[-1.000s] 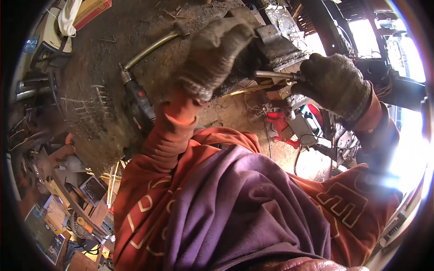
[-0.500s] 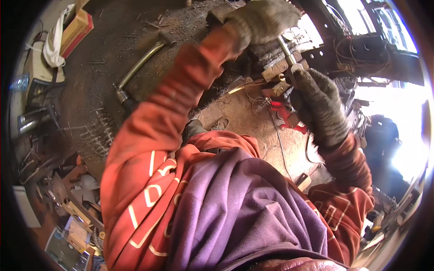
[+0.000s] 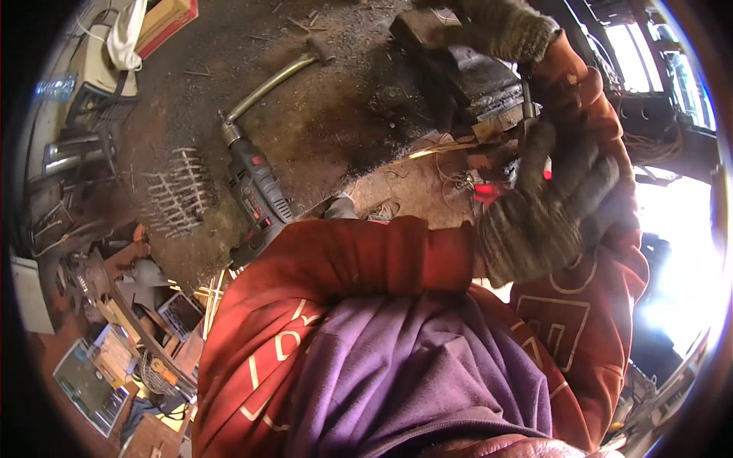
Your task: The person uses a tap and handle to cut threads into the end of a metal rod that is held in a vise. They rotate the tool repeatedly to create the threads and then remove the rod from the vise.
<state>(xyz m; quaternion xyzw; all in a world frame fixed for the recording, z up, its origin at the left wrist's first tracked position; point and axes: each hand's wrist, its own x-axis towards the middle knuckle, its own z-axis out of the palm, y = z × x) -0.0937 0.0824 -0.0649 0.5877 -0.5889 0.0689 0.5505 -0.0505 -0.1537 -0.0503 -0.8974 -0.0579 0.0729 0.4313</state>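
Observation:
My left hand [image 3: 550, 206], in a dirty grey knit glove, reaches across my body to the right, fingers spread and slightly blurred. Close to its fingertips stands a dark metal rod [image 3: 527, 103] with a thicker lower end; whether the hand touches it is unclear. My right hand [image 3: 496, 30], gloved too, is farther off at the top edge, above a stack of dark metal and brick-like blocks [image 3: 496, 95]. Its fingers point left towards a dark metal block [image 3: 427, 53], smeared and partly cut off, so its grip is hidden. Beyond the left glove sits a red tool part [image 3: 486, 192].
On the dirty floor lie a black power tool [image 3: 259, 191], a hammer-like tool with a tubular metal handle [image 3: 267, 90] and ribbed metal rods [image 3: 179, 191]. A cardboard box [image 3: 164, 27] stands at the far left. Scrap and wood [image 3: 122, 320] crowd the near left.
My left hand has come down and right from the top. My right hand has left the rod's lower end and gone up to the top edge. The view has shifted, exposing the power tool.

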